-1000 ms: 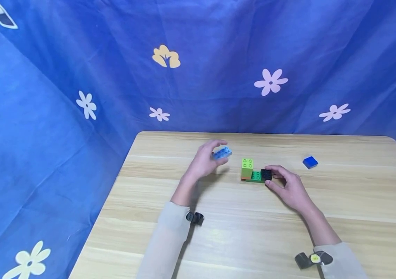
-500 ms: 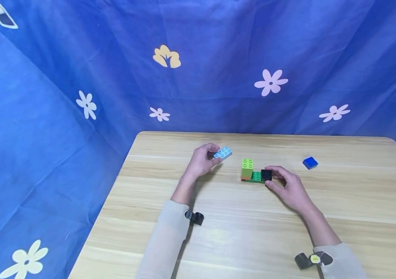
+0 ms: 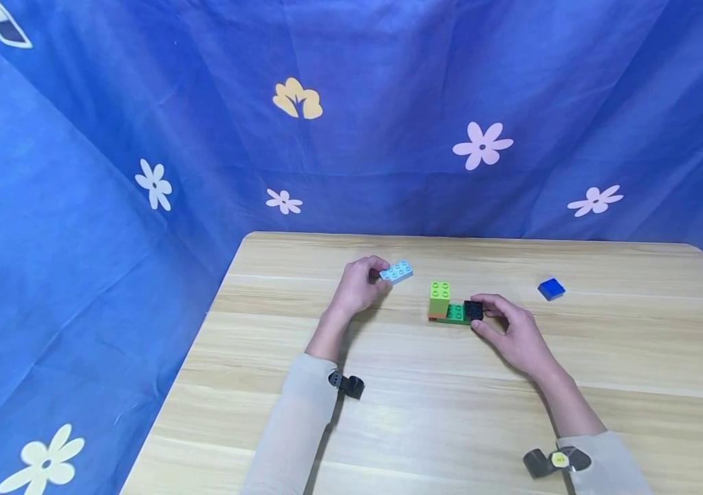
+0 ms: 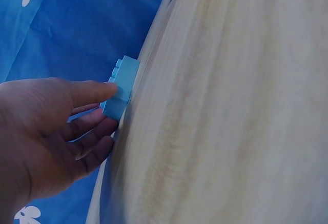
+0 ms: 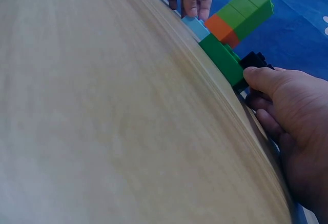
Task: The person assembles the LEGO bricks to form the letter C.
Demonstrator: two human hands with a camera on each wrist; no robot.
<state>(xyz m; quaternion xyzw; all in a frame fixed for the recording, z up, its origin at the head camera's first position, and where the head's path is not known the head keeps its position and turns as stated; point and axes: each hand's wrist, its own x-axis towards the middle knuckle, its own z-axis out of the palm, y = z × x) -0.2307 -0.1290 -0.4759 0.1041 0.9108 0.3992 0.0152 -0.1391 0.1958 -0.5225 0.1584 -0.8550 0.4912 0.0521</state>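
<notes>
My left hand [image 3: 356, 285] pinches the near-left end of a light blue eight-stud toy brick [image 3: 398, 271], thumb on one side and fingers on the other. The brick sits at the tabletop, studs up, as the left wrist view also shows [image 4: 123, 83]. To its right, my right hand [image 3: 515, 338] grips a black brick [image 3: 473, 310] between thumb and fingers. That black brick stands on the right end of a dark green brick [image 5: 221, 60]. On the left end, an orange brick [image 5: 222, 30] carries stacked lime green bricks [image 3: 439, 300].
A dark blue brick [image 3: 552, 289] lies on the wooden table [image 3: 426, 412] to the right, beyond my right hand. Behind the table's back edge hangs a blue flower-print curtain [image 3: 376, 137]. Both wrists wear black camera mounts.
My left fingers and thumb have slid back to the light blue brick's left end, so more studs show, and the brick lies flatter. My right hand and the built bricks have stayed put.
</notes>
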